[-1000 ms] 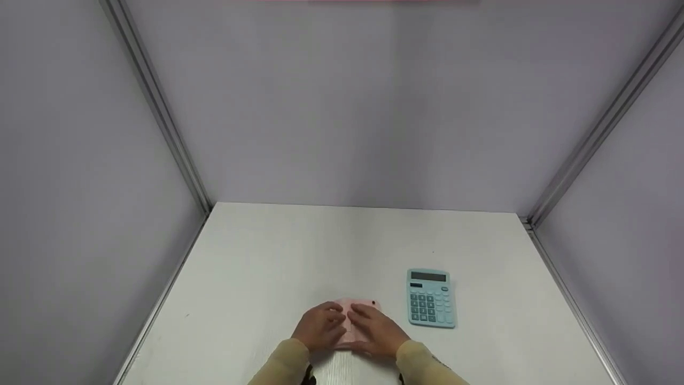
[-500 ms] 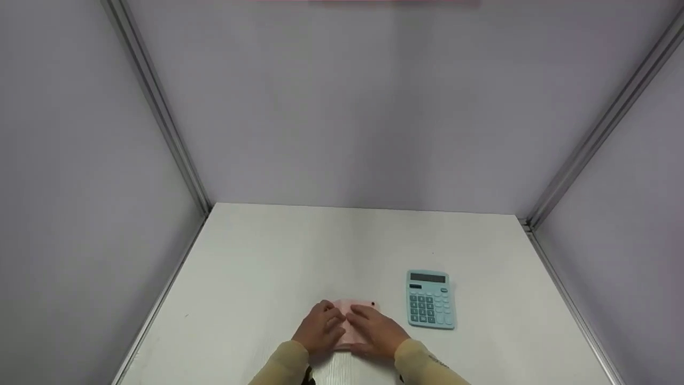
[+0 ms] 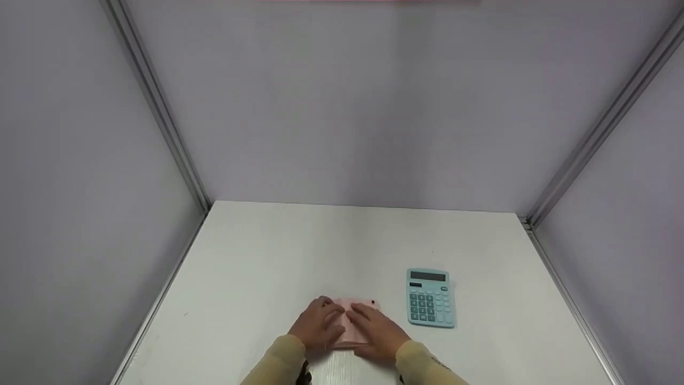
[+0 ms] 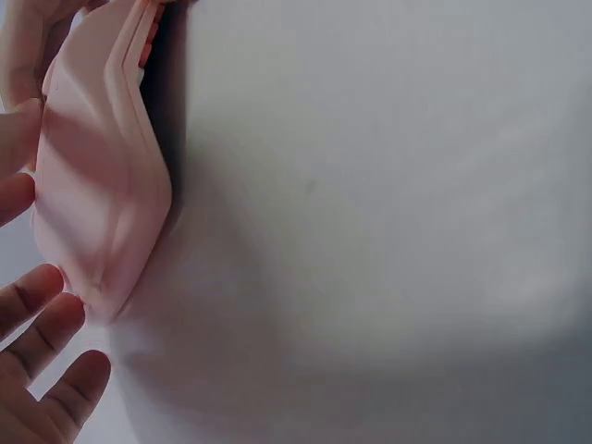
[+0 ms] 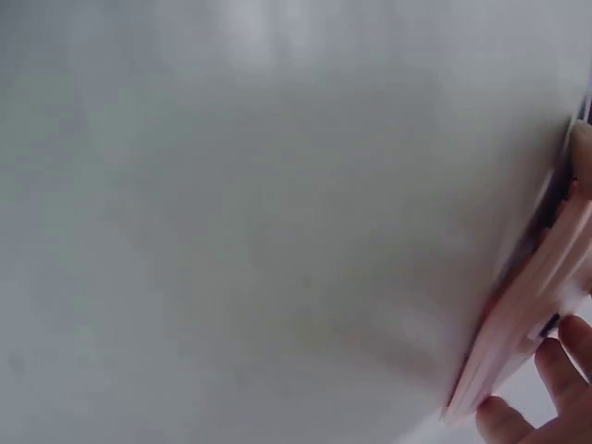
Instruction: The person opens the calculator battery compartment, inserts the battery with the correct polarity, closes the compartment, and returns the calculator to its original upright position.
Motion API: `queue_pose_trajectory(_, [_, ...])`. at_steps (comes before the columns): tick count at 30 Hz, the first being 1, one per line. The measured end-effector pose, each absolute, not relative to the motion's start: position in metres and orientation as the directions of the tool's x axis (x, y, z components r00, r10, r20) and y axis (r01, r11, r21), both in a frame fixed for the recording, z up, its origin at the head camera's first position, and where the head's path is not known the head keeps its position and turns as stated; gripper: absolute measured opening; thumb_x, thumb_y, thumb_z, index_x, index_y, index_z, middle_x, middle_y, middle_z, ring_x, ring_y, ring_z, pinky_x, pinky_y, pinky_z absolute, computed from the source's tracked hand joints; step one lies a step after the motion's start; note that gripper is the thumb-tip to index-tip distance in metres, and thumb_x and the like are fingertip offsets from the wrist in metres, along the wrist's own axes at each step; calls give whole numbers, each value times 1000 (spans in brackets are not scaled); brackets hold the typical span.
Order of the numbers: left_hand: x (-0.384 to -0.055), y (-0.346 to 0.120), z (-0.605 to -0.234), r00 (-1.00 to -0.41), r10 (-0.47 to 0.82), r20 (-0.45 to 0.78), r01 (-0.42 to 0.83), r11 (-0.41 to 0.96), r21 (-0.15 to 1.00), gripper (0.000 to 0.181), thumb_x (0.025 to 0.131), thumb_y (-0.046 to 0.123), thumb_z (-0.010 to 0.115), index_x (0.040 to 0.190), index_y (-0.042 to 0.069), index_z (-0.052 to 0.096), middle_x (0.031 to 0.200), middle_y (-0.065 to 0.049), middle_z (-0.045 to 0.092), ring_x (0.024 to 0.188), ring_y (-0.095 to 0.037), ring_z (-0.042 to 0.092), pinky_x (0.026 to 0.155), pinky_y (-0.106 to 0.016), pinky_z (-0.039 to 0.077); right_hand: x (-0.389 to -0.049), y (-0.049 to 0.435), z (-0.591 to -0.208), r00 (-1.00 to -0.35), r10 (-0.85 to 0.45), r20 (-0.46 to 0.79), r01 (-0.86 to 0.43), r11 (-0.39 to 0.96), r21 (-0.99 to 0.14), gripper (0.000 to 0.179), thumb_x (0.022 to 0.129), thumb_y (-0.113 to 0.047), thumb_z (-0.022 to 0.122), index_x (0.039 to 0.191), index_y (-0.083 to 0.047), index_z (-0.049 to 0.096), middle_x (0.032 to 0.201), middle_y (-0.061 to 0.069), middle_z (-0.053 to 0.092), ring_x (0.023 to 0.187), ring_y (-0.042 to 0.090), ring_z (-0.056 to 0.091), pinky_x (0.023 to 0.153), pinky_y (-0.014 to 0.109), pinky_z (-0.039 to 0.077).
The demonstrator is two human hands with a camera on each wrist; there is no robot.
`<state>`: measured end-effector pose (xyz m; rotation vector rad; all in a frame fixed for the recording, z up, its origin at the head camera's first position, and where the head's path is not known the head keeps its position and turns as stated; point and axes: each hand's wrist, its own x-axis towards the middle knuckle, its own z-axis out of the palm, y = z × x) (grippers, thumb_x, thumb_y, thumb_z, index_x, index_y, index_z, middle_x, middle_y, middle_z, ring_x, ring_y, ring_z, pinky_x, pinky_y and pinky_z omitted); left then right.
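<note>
Between both hands, in the head view, is a pink calculator [image 3: 352,336], its plain back turned up and a small black dot near one corner. My left hand [image 3: 316,324] grips its left side with bent fingers. On the right side my right hand [image 3: 380,332] holds it, fingers over the back and thumb at the near edge. The left wrist view shows the calculator's back [image 4: 88,176] and small reddish keys along its underside, over a dark shadow. Fingertips [image 5: 560,356] meet its edge in the right wrist view. Most of the key face is hidden.
A light blue calculator [image 3: 430,298] lies face up to the right of the right hand. The white table [image 3: 267,251] is bordered by a grey back wall [image 3: 342,107] and side walls with metal corner rails [image 3: 160,107].
The left hand has shifted slightly left and away from the body, its fingers still on the pink calculator. The right hand and the blue calculator stay about where they were.
</note>
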<state>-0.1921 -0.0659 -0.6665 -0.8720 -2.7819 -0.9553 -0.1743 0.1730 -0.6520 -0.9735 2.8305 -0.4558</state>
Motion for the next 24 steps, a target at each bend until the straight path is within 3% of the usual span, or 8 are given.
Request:
queue_pose_trajectory(6, [-197,-77,-664,-853,510,110,494,725,480,86,77,72,60,141,15,49,137,-9,49,126,-29,46,103,-49,41,-176,178,-649,-804,-595,-26,-564,774,-287,92,78,-51,74,153,-31,25,157,2,23,142,27,26,112,51,29])
queue_pose_trajectory(14, [-196,-86,-658,-837,542,-74,479,793,377,127,50,82,70,154,27,22,157,-7,26,143,-35,21,105,-68,25,-177,186,-647,-825,-553,-115,-515,820,-249,92,78,-59,70,153,-36,22,160,6,16,145,30,15,112,55,25])
queue_pose_trajectory(19, [-193,-85,-662,-835,530,-146,464,822,331,139,40,80,76,155,35,12,159,-3,20,145,-32,14,108,-68,20,-179,187,-649,-844,-510,-166,-455,845,-282,91,76,-63,69,151,-41,23,160,7,16,145,30,17,112,55,25])
queue_pose_trajectory(24, [-189,-81,-657,-845,515,-144,453,833,318,137,43,74,81,155,33,14,158,-6,24,145,-32,17,108,-67,21,-180,188,-652,-857,-482,-181,-411,852,-324,91,75,-63,70,150,-45,22,160,6,15,145,30,19,112,54,28])
